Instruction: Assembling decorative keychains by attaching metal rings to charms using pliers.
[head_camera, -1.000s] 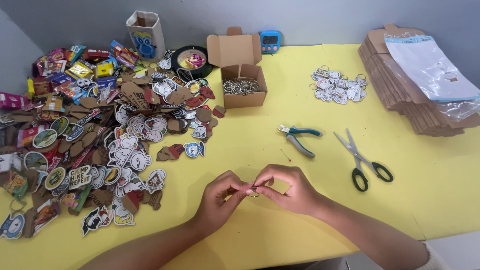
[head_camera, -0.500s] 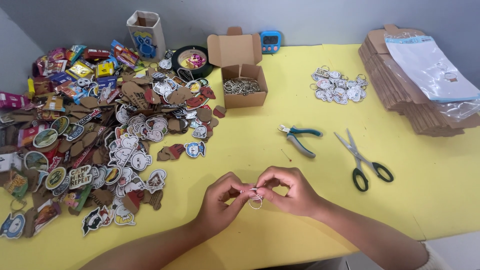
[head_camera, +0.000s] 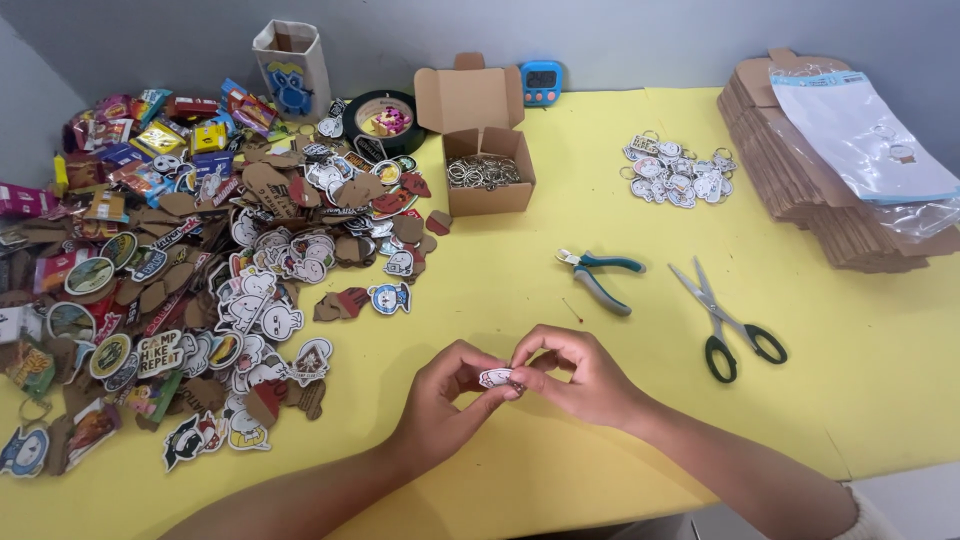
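Observation:
My left hand (head_camera: 447, 395) and my right hand (head_camera: 578, 375) meet over the yellow table (head_camera: 560, 230), near its front edge. Between their fingertips they pinch a small white charm (head_camera: 496, 378). Whether a ring hangs on it is hidden by my fingers. A big heap of flat charms and stickers (head_camera: 200, 270) lies to the left. An open cardboard box of metal key rings (head_camera: 487, 172) stands behind my hands. Teal-handled pliers (head_camera: 598, 275) lie just beyond my right hand.
Green-handled scissors (head_camera: 728, 320) lie to the right of the pliers. A small pile of ringed charms (head_camera: 677, 172) sits at the back right, beside a stack of flat cardboard (head_camera: 830, 200) topped with clear bags (head_camera: 865, 135). A tape roll (head_camera: 384, 118), paper bag (head_camera: 291, 66) and blue timer (head_camera: 542, 82) stand at the back.
Both hands stay in the same spot, fingers shifting slightly around the small charm. Nothing else on the table has moved.

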